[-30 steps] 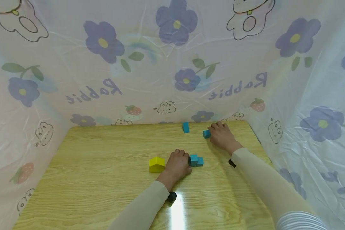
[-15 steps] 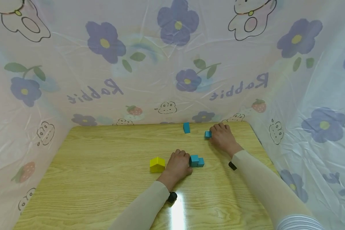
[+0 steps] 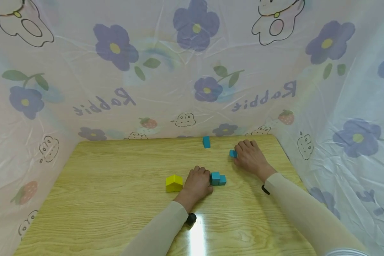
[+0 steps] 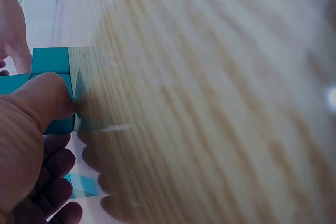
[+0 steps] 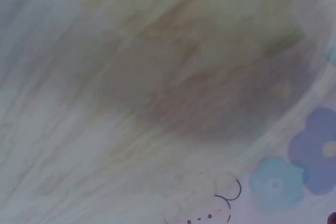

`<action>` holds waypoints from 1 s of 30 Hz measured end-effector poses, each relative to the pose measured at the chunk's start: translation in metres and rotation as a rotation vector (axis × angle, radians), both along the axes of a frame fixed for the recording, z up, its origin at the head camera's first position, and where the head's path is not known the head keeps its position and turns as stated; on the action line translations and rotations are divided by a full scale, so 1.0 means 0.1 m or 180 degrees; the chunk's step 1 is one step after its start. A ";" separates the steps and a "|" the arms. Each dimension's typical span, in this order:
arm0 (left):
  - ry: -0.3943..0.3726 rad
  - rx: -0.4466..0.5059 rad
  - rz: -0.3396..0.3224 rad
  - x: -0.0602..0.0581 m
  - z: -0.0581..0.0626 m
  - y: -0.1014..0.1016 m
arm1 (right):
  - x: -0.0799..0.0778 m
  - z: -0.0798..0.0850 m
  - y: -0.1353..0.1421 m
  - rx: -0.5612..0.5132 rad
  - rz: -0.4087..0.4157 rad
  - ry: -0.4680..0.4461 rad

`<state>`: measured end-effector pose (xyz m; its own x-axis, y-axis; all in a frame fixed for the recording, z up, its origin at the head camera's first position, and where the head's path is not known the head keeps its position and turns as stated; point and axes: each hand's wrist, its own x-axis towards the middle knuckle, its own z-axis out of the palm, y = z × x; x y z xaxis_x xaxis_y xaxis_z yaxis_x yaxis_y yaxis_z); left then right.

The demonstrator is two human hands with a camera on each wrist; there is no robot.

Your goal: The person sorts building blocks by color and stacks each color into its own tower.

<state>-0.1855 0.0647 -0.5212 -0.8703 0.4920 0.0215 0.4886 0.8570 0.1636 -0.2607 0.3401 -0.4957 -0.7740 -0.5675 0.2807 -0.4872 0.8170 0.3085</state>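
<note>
My left hand (image 3: pixel 197 183) rests mid-table and holds a blue block (image 3: pixel 215 178) between thumb and fingers. In the left wrist view the thumb lies across that block's face, with a second blue block (image 4: pixel 51 60) close against it. The smaller blue block (image 3: pixel 222 180) stands at its right side in the head view. Farther back on the right, my right hand (image 3: pixel 250 156) pinches another blue block (image 3: pixel 233 153), its right part hidden by the fingers. Just left of my left hand sits a yellow house-shaped block (image 3: pixel 174 183). The right wrist view shows barely a fingertip.
A blue wedge-like block (image 3: pixel 206 142) stands near the table's back edge. The wood-grain table (image 3: pixel 115 199) is bounded at the back and sides by a patterned curtain (image 3: pixel 166 89). Glare lies on the table in front.
My right hand has drawn slightly toward me and to the right, bringing the pinched blue block along. My left hand and the blocks by it have kept their place.
</note>
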 end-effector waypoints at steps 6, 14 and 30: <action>0.0043 -0.0027 -0.0015 0.00 -0.01 0.00 | 0.10 0.00 0.00 0.0045 0.0105 0.0036; 0.0052 -0.0051 -0.0016 -0.01 0.00 0.00 | 0.18 -0.01 -0.02 0.0024 0.0278 0.0212; 0.0049 -0.0091 -0.0028 -0.01 -0.01 0.00 | 0.48 0.07 -0.10 -0.0113 0.0649 0.0269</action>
<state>-0.1865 0.0652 -0.5226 -0.8655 0.5004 0.0207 0.4985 0.8569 0.1314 -0.2127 0.3305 -0.4887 -0.6171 -0.6984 0.3624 -0.6169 0.7154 0.3281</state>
